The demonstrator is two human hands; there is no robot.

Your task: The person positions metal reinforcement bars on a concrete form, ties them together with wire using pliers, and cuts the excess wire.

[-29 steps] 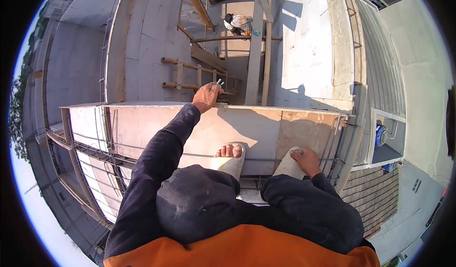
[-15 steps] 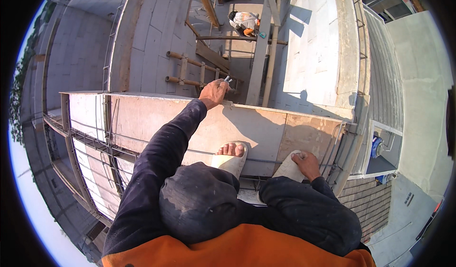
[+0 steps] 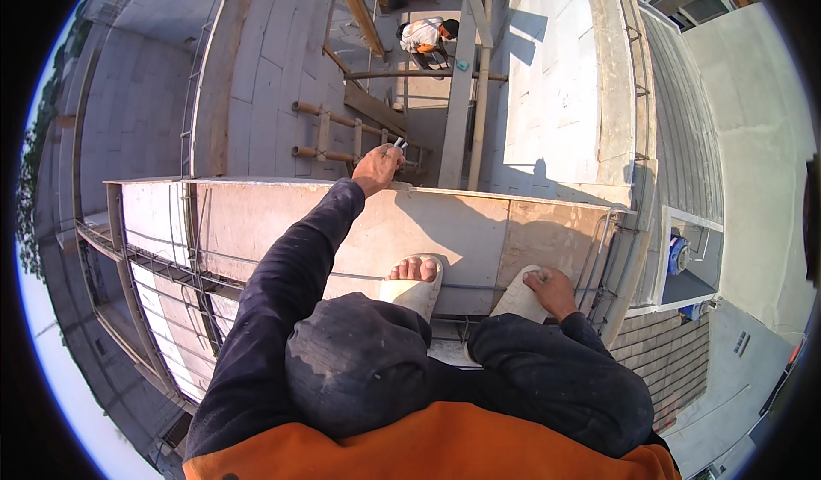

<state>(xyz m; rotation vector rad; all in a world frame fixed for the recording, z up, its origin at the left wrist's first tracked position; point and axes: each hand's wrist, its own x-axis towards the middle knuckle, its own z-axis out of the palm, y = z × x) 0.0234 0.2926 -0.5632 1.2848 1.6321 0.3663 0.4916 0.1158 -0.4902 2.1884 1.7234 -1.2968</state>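
My left hand (image 3: pixel 376 170) reaches out over the top edge of the plywood panel (image 3: pixel 359 223) before me. Its fingers are closed round a small light-grey, rod-like piece (image 3: pixel 400 143), whose kind I cannot make out. Close by my right knee, my right hand (image 3: pixel 552 293) is closed on the front of the pale sandal (image 3: pixel 520 299) on my right foot. Bare toes show at the front of the other pale sandal (image 3: pixel 411 292), left of it. Both knees are bent up under my arms.
Beyond the panel the space drops to a lower level, where a co-worker (image 3: pixel 425 35) crouches. A bamboo ladder (image 3: pixel 342 134) and a long plank (image 3: pixel 459 95) stand there between block walls. Steel bars (image 3: pixel 605 258) lie right; tiled roofing (image 3: pixel 663 356) is below.
The co-worker below has shifted, with the head now at the right instead of the left. The view has tilted slightly. Both my hands keep their places and grips.
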